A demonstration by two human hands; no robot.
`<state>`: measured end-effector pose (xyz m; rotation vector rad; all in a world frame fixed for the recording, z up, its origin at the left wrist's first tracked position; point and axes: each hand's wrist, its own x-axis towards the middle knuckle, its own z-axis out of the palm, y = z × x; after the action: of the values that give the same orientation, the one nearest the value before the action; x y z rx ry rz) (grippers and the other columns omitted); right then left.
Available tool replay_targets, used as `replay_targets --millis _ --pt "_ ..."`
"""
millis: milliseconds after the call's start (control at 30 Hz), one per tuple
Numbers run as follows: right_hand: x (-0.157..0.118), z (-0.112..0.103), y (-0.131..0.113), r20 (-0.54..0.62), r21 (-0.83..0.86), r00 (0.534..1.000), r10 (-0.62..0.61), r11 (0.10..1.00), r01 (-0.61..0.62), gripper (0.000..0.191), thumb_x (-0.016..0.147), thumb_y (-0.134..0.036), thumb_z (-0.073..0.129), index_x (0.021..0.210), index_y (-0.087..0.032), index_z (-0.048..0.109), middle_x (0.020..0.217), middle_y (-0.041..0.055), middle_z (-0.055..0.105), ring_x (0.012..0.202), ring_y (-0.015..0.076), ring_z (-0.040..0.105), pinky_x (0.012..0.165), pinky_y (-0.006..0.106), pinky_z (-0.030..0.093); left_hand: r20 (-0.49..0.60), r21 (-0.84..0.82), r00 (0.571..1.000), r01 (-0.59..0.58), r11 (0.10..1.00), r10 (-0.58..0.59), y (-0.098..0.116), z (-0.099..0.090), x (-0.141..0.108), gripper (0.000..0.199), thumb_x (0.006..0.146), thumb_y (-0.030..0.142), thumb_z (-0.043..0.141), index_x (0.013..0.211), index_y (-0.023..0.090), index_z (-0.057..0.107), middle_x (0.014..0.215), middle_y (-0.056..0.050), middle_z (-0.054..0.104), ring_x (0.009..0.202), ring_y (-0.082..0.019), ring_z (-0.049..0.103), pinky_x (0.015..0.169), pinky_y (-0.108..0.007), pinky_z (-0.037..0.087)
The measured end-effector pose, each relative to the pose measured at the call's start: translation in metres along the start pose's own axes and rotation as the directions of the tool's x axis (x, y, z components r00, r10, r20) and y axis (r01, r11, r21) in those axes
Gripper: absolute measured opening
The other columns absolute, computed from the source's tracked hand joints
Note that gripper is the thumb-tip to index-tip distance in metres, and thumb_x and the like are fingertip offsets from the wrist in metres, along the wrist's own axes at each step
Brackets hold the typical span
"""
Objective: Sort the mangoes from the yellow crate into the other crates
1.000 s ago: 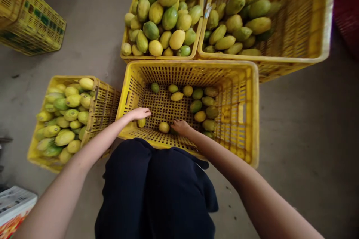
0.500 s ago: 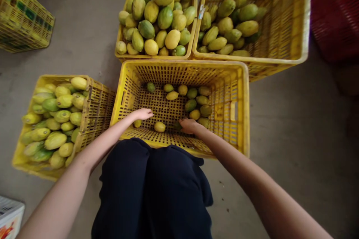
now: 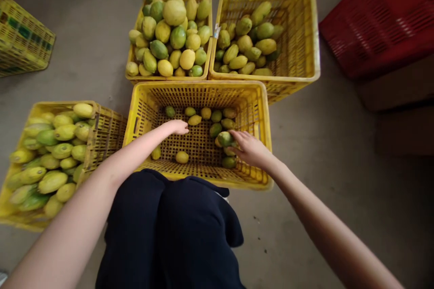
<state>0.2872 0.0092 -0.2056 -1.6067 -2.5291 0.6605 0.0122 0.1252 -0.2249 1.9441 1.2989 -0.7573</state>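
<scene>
Before my knees stands a yellow crate with several green and yellow fruits lying on its slotted floor, most of them grouped at the right. My right hand is over that group, its fingers closed on a green fruit held above the others. Over the left-middle of the crate is my left hand, near a yellow fruit; its fingers are bent, and whether they hold anything is hidden. A single yellow fruit lies near the crate's front side.
Behind stand a heaped yellow crate and a part-filled one. A fruit-filled crate is at the left. Another yellow crate stands far left, and red crates and cardboard boxes are at the right.
My right hand has lifted a green fruit from the crate's front right part and moved it back over the grouped fruits. My left hand has shifted slightly farther in. The view has shifted.
</scene>
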Motion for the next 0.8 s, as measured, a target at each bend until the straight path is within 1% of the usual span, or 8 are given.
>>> replay_targets --millis 33,100,200,333,467,633,733,800 --pt "-0.007 -0.003 0.002 -0.13 0.053 0.991 0.042 0.998 -0.036 0.048 0.089 -0.036 0.05 0.13 -0.011 0.043 0.116 0.0189 0.061 0.109 0.0325 0.057 0.091 0.047 0.047 0.0 0.017 1.0 -0.002 1.0 0.002 0.01 -0.004 0.009 0.035 0.08 0.034 0.056 0.104 0.011 0.069 0.114 -0.017 0.066 0.106 -0.032 0.058 0.094 -0.041 0.041" --pt "-0.019 -0.005 0.006 -0.332 0.16 0.934 0.132 0.984 -0.082 0.05 0.091 -0.039 0.047 0.134 -0.014 0.038 0.116 0.0177 0.06 0.107 0.0319 0.056 0.09 0.048 0.048 -0.009 0.042 1.0 -0.002 0.999 0.002 0.03 -0.009 0.027 0.034 0.078 0.033 0.061 0.103 0.012 0.069 0.113 -0.016 0.066 0.109 -0.033 0.056 0.096 -0.043 0.039" --pt "-0.03 0.0 0.008 -0.439 0.183 0.89 0.126 0.982 -0.049 0.052 0.092 -0.038 0.045 0.137 -0.015 0.033 0.118 0.0177 0.058 0.108 0.0319 0.055 0.09 0.049 0.048 -0.051 0.021 0.996 -0.071 0.997 0.072 0.06 -0.01 0.057 0.036 0.073 0.025 0.068 0.107 0.011 0.067 0.115 -0.018 0.063 0.112 -0.034 0.052 0.099 -0.046 0.036" --pt "-0.033 0.005 0.008 -0.454 0.123 0.889 0.05 0.992 0.007 0.055 0.093 -0.035 0.044 0.141 -0.014 0.027 0.122 0.0193 0.056 0.11 0.0328 0.052 0.092 0.051 0.047 -0.116 -0.054 0.971 -0.217 0.975 0.21 0.093 0.007 0.087 0.049 0.066 0.01 0.071 0.114 0.013 0.062 0.131 -0.017 0.052 0.12 -0.035 0.045 0.103 -0.048 0.033" --pt "-0.032 0.003 0.008 -0.42 0.128 0.907 0.029 0.991 0.028 0.056 0.093 -0.035 0.042 0.143 -0.014 0.026 0.123 0.0189 0.055 0.11 0.0337 0.052 0.092 0.052 0.046 -0.202 -0.146 0.942 -0.298 0.943 0.267 0.109 0.045 0.104 0.036 0.07 0.008 0.066 0.104 0.02 0.065 0.14 -0.012 0.045 0.13 -0.035 0.035 0.105 -0.05 0.03" --pt "-0.033 0.003 0.007 -0.384 0.187 0.921 0.071 0.982 0.003 0.057 0.094 -0.035 0.039 0.144 -0.014 0.025 0.125 0.0201 0.054 0.112 0.0353 0.052 0.094 0.054 0.043 -0.386 -0.271 0.898 -0.331 0.904 0.213 0.106 0.087 0.112 0.018 0.081 0.014 0.054 0.093 0.022 0.065 0.138 -0.014 0.044 0.137 -0.038 0.023 0.105 -0.054 0.029" --pt "-0.033 0.003 0.007 -0.378 0.206 0.921 0.091 0.978 -0.012 0.057 0.093 -0.036 0.039 0.144 -0.014 0.024 0.126 0.0201 0.053 0.114 0.0354 0.05 0.096 0.054 0.042 -0.437 -0.33 0.88 -0.348 0.877 0.185 0.095 0.089 0.107 0.019 0.074 0.013 0.062 0.091 0.02 0.064 0.132 -0.017 0.047 0.131 -0.04 0.033 0.107 -0.053 0.026" --pt "-0.032 0.004 0.007 -0.371 0.195 0.924 0.09 0.981 -0.018 0.057 0.093 -0.037 0.039 0.144 -0.013 0.026 0.126 0.0201 0.053 0.114 0.0353 0.05 0.096 0.053 0.041 -0.418 -0.355 0.891 -0.339 0.871 0.176 0.086 0.082 0.098 0.038 0.059 0.011 0.075 0.095 0.018 0.064 0.127 -0.018 0.049 0.124 -0.042 0.042 0.106 -0.051 0.028"
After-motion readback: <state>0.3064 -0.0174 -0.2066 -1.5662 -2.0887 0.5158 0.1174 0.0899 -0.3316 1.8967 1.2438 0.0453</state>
